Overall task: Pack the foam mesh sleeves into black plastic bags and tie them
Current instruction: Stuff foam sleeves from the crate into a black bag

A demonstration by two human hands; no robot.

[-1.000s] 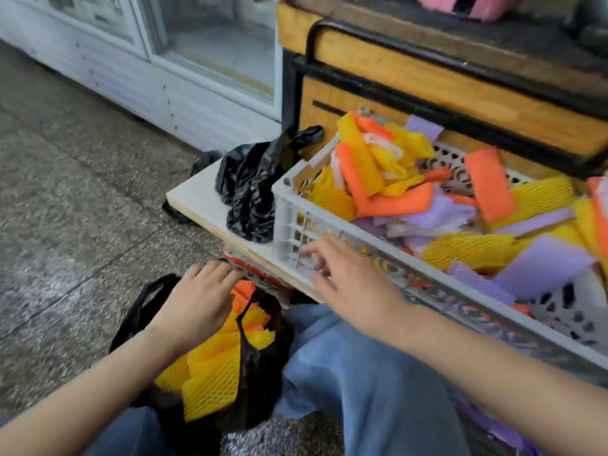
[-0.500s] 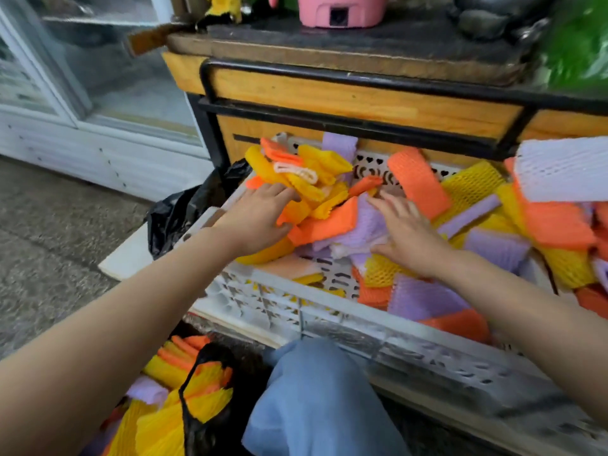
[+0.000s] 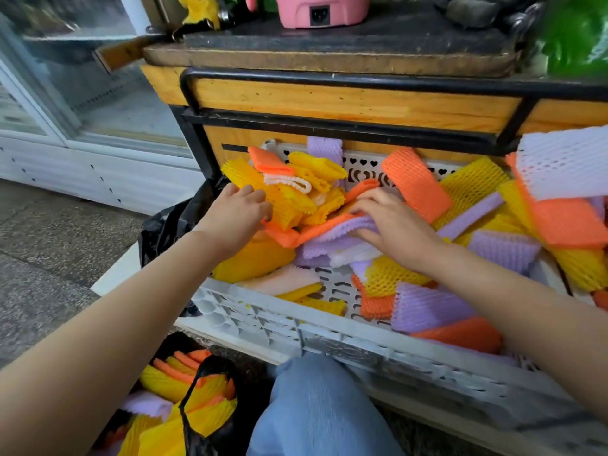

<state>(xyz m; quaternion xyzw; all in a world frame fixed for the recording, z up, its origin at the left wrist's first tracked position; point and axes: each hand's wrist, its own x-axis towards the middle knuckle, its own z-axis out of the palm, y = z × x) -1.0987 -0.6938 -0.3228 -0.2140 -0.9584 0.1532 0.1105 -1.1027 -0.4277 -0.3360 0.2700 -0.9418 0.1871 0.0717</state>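
From the head view, your left hand (image 3: 237, 212) had its fingers curled over the edge of a thick yellow bundle of foam mesh sleeves (image 3: 415, 183), gripping it at the left end of the heap. Your right hand (image 3: 393, 223) lay just beside it, fingers bent across an orange sleeve and thumb tucked under a fold of lilac ones, so it pinched that layer between them. The sleeves were flat, soft tubes of open netted foam with zigzag cut ends, in yellow, orange, lilac, white and pale pink, piled loosely and crossing each other at all angles. Most of them filled the white perforated crate (image 3: 329, 337), which sat on a pale board (image 3: 112, 278) against the front of a wooden counter (image 3: 329, 101). More yellow, orange and lilac sleeves were already stuffed into the open black plastic bag (image 3: 210, 362) on the floor below your left forearm, its handle loop standing up across them. A second black bag (image 3: 164, 225) lay crumpled on the board, touching the crate's left end. Your knee (image 3: 316, 409) in blue denim rose just in front of the crate, and a pink appliance (image 3: 320, 9) stood on the counter.
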